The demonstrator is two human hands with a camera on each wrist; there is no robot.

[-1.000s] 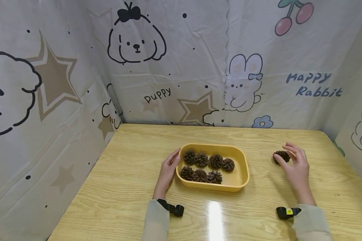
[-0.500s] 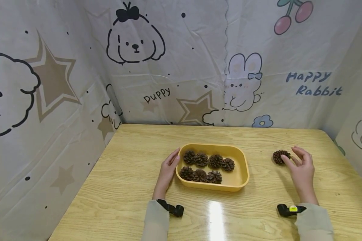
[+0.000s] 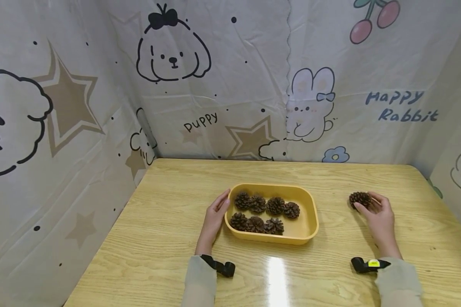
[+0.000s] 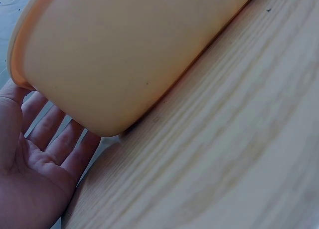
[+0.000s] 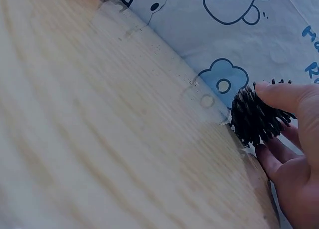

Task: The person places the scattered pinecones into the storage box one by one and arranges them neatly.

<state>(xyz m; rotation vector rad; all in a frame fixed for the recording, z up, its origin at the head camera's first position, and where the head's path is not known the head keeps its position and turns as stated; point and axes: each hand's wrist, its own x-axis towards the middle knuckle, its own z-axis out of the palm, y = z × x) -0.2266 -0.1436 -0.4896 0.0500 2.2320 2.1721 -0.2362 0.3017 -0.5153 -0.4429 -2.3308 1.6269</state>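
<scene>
A yellow rectangular tray (image 3: 270, 238) stands on the table with several brown pine cones (image 3: 275, 205) in two rows inside. Against its left end rests my left hand (image 3: 214, 217), thumb by the rim and fingers extended along the end wall. In the left wrist view those fingers (image 4: 62, 139) lie nearly straight against the tray's outside (image 4: 124, 59). To the right of the tray, my right hand (image 3: 381, 219) holds one pine cone (image 3: 359, 199) between thumb and fingers. The right wrist view shows the thumb on top of this pine cone (image 5: 254, 116) and fingertips below.
The table (image 3: 157, 247) is pale wood grain, with a light reflection (image 3: 277, 281) near its front. A printed fabric curtain (image 3: 215, 140) hangs along the back and sides. Black camera mounts (image 3: 369, 265) sit on both wrists.
The right hand first drew slightly right from around the pine cone, then came back left and closed its thumb and fingers on it. The left hand and tray stay put.
</scene>
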